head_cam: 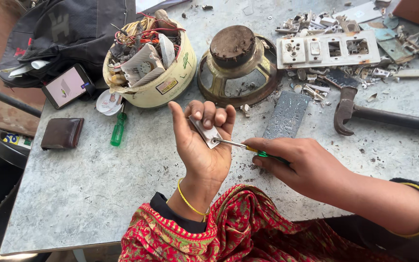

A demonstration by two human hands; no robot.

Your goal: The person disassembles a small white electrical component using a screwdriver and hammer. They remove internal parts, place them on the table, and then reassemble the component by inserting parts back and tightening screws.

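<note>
Left of the speaker frame (238, 65), a parts tub (153, 65) blocks passage; right, a hammer (364, 114); bare table (73, 184) lies below-left.

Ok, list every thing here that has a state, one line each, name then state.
Left hand: shut on small white part.
Right hand: gripping screwdriver, tip on the part.
Phone: screen lit.
Wallet: closed.
Tub: open, full of wires and scrap.
Switch plate: partly stripped, holes open.
Hammer: lying flat.
Green screwdriver: lying unused.
</note>
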